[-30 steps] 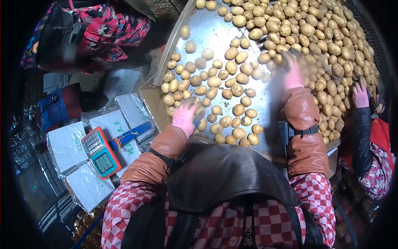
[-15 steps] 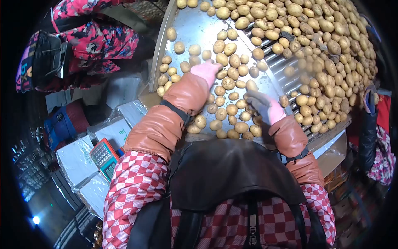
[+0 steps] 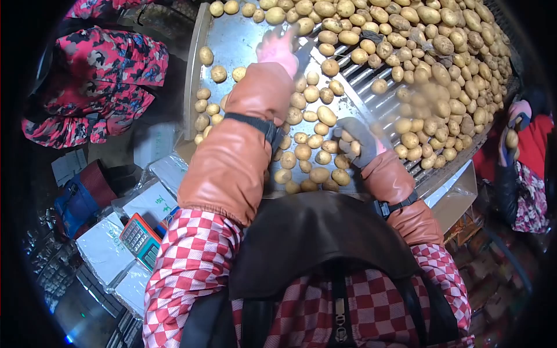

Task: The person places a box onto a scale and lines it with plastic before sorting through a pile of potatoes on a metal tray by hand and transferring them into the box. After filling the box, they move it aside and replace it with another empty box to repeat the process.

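My left hand (image 3: 278, 49), in a pink and grey glove, reaches over the far part of the metal tray (image 3: 232, 36). Its fingers are spread, slightly smeared, and close to loose potatoes (image 3: 275, 15); I see nothing held in it. Nearer my body, on the right side of the tray, my right hand (image 3: 361, 141) wears the same kind of glove. Its fingers curl around a potato (image 3: 346, 138). Several small potatoes (image 3: 303, 152) lie on the tray between my arms, and part of the tray is hidden beneath my left forearm.
A large heap of potatoes (image 3: 458, 40) covers the slatted rack (image 3: 362, 75) to the right. Someone in a pink camouflage jacket (image 3: 110, 64) is at the left. Another person's gloved hand (image 3: 516, 116) holds a potato at far right. Wrapped boxes (image 3: 104, 238) and a calculator (image 3: 139, 235) sit lower left.
My left hand has moved from among the potatoes to the far part of the tray, its fingers spreading. The right hand's fingers have curled around a potato. The view has shifted somewhat.
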